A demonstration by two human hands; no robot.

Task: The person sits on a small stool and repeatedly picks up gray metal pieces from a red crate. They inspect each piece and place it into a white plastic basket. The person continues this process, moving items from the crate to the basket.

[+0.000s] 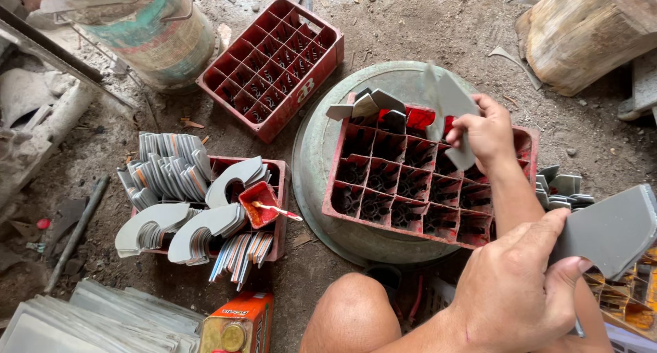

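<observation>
Right hand (487, 135) pinches a grey cut piece (448, 100) over the red crate (424, 182); left hand (510, 291) grips another grey piece (612, 230); next: seat it in a compartment.

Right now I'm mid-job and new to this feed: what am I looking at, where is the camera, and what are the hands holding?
There is no machine here: this is one view from a camera worn on a person's head, looking down at their own bare hands and knee. The left hand, close to the camera, grips a flat grey cut sheet piece. The right hand, stretched forward, holds another grey piece over a red divided crate, which sits on a round metal basin. On the dirt floor, a second red crate lies further off beside a drum. Left of the basin, a low red crate holds stacks of curved grey pieces.
</observation>
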